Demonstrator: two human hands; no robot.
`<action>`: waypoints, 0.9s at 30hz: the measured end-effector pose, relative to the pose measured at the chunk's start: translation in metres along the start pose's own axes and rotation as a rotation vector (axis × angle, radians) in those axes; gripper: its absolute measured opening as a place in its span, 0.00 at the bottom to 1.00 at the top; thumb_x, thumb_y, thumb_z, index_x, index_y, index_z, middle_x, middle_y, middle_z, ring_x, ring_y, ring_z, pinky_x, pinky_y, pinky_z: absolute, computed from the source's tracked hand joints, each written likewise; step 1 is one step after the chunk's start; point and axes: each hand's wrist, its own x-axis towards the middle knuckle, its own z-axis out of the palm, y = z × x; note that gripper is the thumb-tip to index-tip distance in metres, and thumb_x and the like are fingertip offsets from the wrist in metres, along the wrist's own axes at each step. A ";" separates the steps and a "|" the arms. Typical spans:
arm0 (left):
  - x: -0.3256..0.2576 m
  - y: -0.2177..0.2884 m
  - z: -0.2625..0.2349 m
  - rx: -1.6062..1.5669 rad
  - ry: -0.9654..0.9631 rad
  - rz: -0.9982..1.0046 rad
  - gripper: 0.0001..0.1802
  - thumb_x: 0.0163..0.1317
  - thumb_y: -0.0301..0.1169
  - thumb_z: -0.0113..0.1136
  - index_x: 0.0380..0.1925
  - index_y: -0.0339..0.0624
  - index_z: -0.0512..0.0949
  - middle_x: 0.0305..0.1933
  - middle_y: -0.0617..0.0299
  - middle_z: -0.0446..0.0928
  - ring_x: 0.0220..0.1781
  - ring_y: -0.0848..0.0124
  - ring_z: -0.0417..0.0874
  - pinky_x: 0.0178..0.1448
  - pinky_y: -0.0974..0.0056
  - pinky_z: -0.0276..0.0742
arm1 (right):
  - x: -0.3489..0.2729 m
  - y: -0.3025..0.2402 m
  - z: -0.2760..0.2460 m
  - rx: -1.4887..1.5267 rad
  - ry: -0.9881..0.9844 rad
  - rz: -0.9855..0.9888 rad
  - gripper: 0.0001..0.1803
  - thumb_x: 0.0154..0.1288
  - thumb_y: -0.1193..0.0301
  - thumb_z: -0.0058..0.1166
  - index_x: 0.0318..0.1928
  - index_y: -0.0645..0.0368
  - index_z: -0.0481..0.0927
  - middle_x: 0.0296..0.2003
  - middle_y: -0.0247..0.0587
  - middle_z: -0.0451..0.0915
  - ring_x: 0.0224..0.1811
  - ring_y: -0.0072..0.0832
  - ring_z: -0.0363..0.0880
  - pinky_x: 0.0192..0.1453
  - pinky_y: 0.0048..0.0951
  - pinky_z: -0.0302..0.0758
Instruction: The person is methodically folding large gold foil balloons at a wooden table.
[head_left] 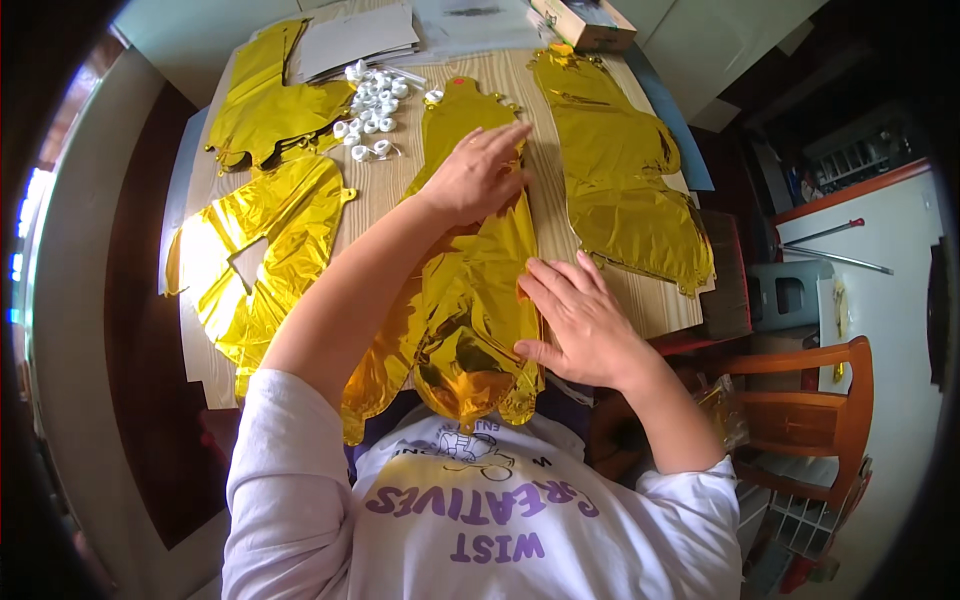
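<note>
A long flat gold foil balloon [470, 300] lies down the middle of the wooden table [640, 300], its near end hanging over the edge toward my shirt. My left hand [480, 172] presses flat on its upper part, fingers spread. My right hand [578, 322] lies flat on its right edge lower down, fingers together and pointing left. Neither hand grips anything.
More gold foil balloons lie at the left [255, 260], far left [265, 95] and right [625, 170]. A heap of small white rings [375, 105] sits behind them. Grey sheets [355, 40] and a cardboard box [585, 22] lie at the far edge. A wooden chair [810, 410] stands to my right.
</note>
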 end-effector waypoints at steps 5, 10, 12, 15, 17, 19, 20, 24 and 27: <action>-0.021 0.018 -0.050 -0.056 0.112 -0.090 0.21 0.65 0.31 0.58 0.56 0.36 0.75 0.60 0.48 0.75 0.63 0.47 0.74 0.70 0.52 0.66 | 0.016 0.015 -0.008 0.134 0.049 -0.024 0.31 0.72 0.49 0.46 0.58 0.65 0.75 0.59 0.51 0.74 0.61 0.45 0.70 0.75 0.51 0.55; -0.096 0.033 -0.078 0.144 -0.111 0.019 0.20 0.61 0.28 0.59 0.54 0.37 0.75 0.59 0.45 0.74 0.62 0.47 0.74 0.66 0.50 0.71 | 0.036 0.040 0.005 0.098 0.248 0.009 0.24 0.75 0.59 0.47 0.61 0.63 0.73 0.63 0.48 0.73 0.64 0.44 0.71 0.72 0.46 0.62; -0.112 0.042 -0.082 0.177 -0.088 0.000 0.21 0.59 0.27 0.61 0.53 0.36 0.76 0.58 0.45 0.74 0.61 0.46 0.75 0.65 0.49 0.71 | 0.046 0.042 0.009 0.078 0.248 0.052 0.27 0.75 0.58 0.45 0.66 0.63 0.69 0.68 0.49 0.67 0.71 0.44 0.63 0.76 0.45 0.56; -0.127 0.047 -0.079 0.191 -0.093 -0.012 0.21 0.58 0.28 0.62 0.52 0.34 0.76 0.58 0.45 0.75 0.61 0.46 0.74 0.66 0.48 0.70 | 0.057 0.046 0.026 -0.067 0.193 0.045 0.31 0.76 0.56 0.43 0.70 0.63 0.64 0.72 0.51 0.60 0.75 0.45 0.55 0.79 0.45 0.49; -0.130 0.045 -0.077 0.204 -0.078 0.007 0.22 0.57 0.30 0.64 0.52 0.34 0.76 0.58 0.45 0.75 0.61 0.47 0.74 0.67 0.48 0.69 | 0.058 0.047 0.031 -0.080 0.130 0.071 0.32 0.76 0.55 0.42 0.71 0.64 0.62 0.74 0.51 0.57 0.77 0.46 0.51 0.80 0.45 0.46; -0.131 0.042 -0.077 0.189 -0.070 0.014 0.23 0.57 0.31 0.65 0.52 0.34 0.76 0.57 0.46 0.75 0.62 0.47 0.74 0.67 0.48 0.69 | 0.059 0.045 0.031 -0.088 0.100 0.083 0.33 0.76 0.54 0.41 0.71 0.64 0.60 0.74 0.51 0.55 0.78 0.46 0.49 0.80 0.45 0.44; -0.131 0.041 -0.076 0.186 -0.071 0.010 0.23 0.57 0.32 0.65 0.52 0.34 0.76 0.58 0.46 0.75 0.62 0.47 0.74 0.67 0.48 0.69 | 0.058 0.045 0.031 -0.090 0.102 0.084 0.33 0.76 0.54 0.40 0.71 0.64 0.60 0.74 0.51 0.55 0.78 0.46 0.49 0.81 0.45 0.43; -0.132 0.042 -0.076 0.198 -0.077 -0.004 0.25 0.57 0.35 0.67 0.53 0.35 0.76 0.58 0.46 0.74 0.63 0.47 0.73 0.67 0.48 0.69 | 0.057 0.044 0.030 -0.081 0.093 0.092 0.34 0.76 0.54 0.40 0.72 0.64 0.59 0.75 0.51 0.54 0.78 0.45 0.48 0.81 0.45 0.42; -0.130 0.043 -0.078 0.227 -0.082 0.008 0.27 0.57 0.37 0.68 0.54 0.35 0.76 0.58 0.47 0.74 0.62 0.47 0.73 0.67 0.48 0.69 | 0.057 0.046 0.032 -0.065 0.105 0.093 0.35 0.76 0.52 0.40 0.73 0.63 0.57 0.76 0.50 0.52 0.78 0.45 0.47 0.81 0.45 0.41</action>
